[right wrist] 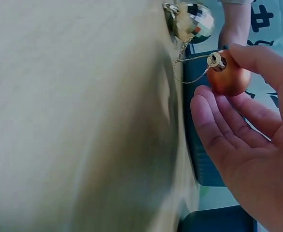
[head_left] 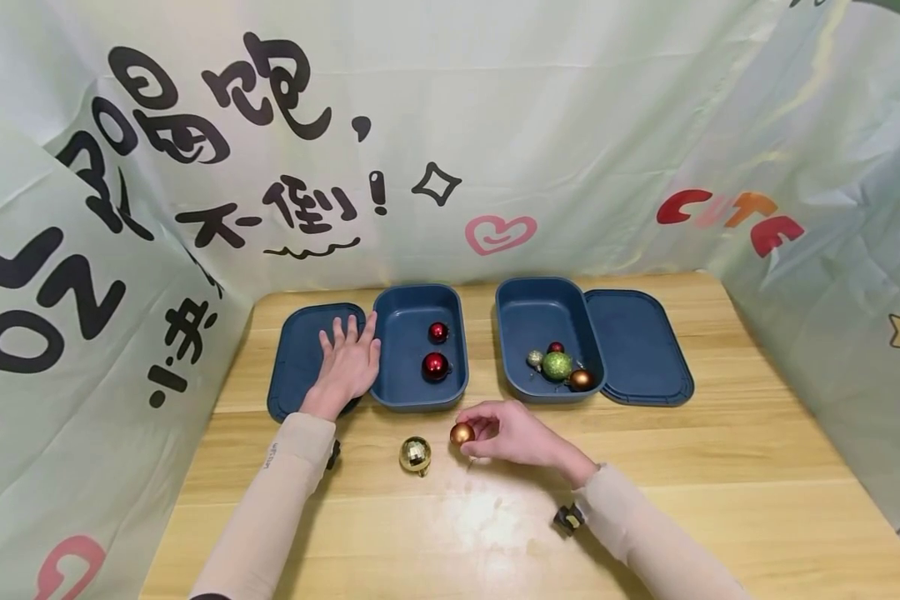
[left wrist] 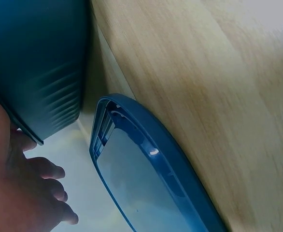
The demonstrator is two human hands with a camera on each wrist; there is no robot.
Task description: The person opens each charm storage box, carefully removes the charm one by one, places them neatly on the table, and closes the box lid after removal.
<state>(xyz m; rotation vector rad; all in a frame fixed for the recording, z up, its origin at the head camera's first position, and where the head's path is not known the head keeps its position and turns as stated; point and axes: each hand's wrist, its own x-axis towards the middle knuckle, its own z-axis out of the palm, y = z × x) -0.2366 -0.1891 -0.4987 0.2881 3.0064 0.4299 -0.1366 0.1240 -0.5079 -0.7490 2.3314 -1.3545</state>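
Note:
My right hand (head_left: 516, 433) pinches a matte copper Christmas bauble (right wrist: 231, 77) between thumb and fingers, in front of the two blue boxes; its gold cap and string loop show in the right wrist view. A faceted gold bauble (head_left: 416, 454) lies on the table to its left. My left hand (head_left: 348, 362), fingers spread and extended, is at the left rim of the left box (head_left: 401, 387). Two shiny red baubles (head_left: 435, 367) lie inside that box. The right box (head_left: 521, 375) contains a green glitter bauble (head_left: 557, 366), a copper one (head_left: 581, 380) and smaller ones.
One blue lid (head_left: 288, 375) lies left of the left box, partly beneath my left hand. Another lid (head_left: 641, 350) lies right of the right box, against its side. Printed cloth (head_left: 570, 150) hangs behind and beside the wooden table (head_left: 757, 467).

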